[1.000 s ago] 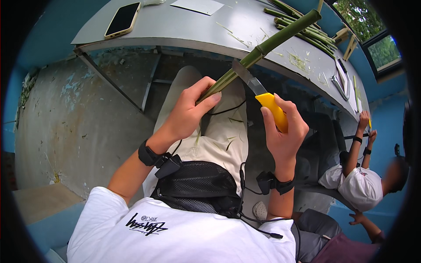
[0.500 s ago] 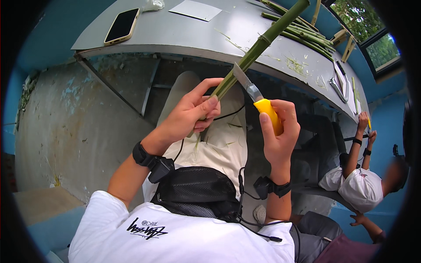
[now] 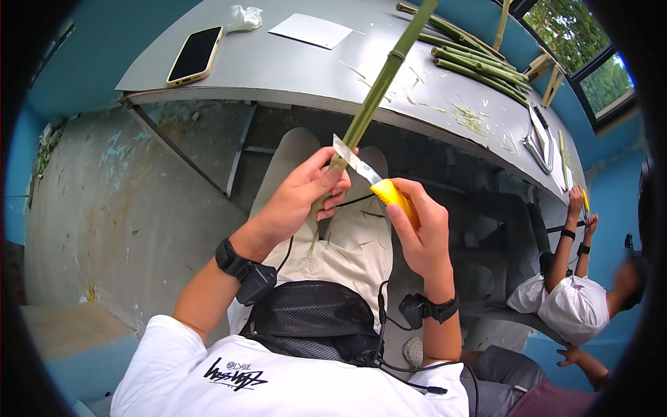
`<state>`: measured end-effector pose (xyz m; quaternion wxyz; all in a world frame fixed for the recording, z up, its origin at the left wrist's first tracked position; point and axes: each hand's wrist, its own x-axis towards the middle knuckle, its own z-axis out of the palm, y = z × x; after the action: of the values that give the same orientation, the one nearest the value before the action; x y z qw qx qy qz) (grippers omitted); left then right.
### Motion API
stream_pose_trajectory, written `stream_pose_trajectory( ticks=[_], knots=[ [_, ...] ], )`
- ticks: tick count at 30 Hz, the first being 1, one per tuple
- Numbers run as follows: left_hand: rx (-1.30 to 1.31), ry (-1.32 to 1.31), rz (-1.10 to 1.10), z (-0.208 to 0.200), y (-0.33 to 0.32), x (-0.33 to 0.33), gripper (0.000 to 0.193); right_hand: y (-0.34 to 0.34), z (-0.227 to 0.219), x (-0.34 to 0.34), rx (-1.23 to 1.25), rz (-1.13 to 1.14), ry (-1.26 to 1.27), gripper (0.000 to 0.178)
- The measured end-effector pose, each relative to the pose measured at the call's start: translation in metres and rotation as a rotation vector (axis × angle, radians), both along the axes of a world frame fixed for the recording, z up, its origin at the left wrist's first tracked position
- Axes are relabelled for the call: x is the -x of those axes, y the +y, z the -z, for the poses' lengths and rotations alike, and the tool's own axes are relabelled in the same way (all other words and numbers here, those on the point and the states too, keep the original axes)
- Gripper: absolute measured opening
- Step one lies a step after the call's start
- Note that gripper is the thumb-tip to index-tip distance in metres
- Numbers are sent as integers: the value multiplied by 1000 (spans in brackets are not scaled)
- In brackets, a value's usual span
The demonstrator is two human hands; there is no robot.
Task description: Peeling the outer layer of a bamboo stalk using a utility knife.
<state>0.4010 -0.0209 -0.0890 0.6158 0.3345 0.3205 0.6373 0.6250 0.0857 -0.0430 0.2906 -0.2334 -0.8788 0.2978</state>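
Note:
A long green bamboo stalk [image 3: 376,92] slants up and away from my lap, past the table's edge. My left hand [image 3: 295,191] is wrapped round its lower part, thumb along the near side. In my right hand [image 3: 425,233] is a utility knife [image 3: 394,199] with a yellow handle, its wide blade extended. The blade lies across the stalk just above my left fingers and seems to touch it. Thin green shavings [image 3: 374,214] are scattered on my light trousers below.
On the grey table [image 3: 243,66] are a phone [image 3: 195,55], a white sheet [image 3: 310,30], crumpled plastic [image 3: 245,18], a pile of bamboo stalks [image 3: 479,59], shavings [image 3: 469,118] and a metal-framed tool [image 3: 538,142]. To the right, another person [image 3: 573,302] works at the table; a further person's arm shows below.
The knife has moved down and left along the stalk, closer to my left hand. The stalk's far end has swung left and stands steeper in view.

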Motion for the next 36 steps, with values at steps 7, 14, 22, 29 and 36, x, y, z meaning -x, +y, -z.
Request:
stream_pose_trajectory(
  ticks=[7, 14, 22, 29, 36],
  knots=[
    [8, -31, 3, 2, -5, -1, 53, -2, 11, 6, -111, -15, -5, 29],
    [75, 94, -56, -6, -4, 0, 44, 3, 13, 7, -180, -18, 15, 28],
    [86, 351, -228, -4, -2, -6, 39, 4, 10, 11, -228, -17, -22, 33],
    [31, 424, -321, 6, 1, -7, 33, 0, 12, 14, -220, -19, -12, 34],
    [-6, 529, -379, 8, 0, -6, 30, -4, 13, 16, -291, 14, -34, 38]
  ],
)
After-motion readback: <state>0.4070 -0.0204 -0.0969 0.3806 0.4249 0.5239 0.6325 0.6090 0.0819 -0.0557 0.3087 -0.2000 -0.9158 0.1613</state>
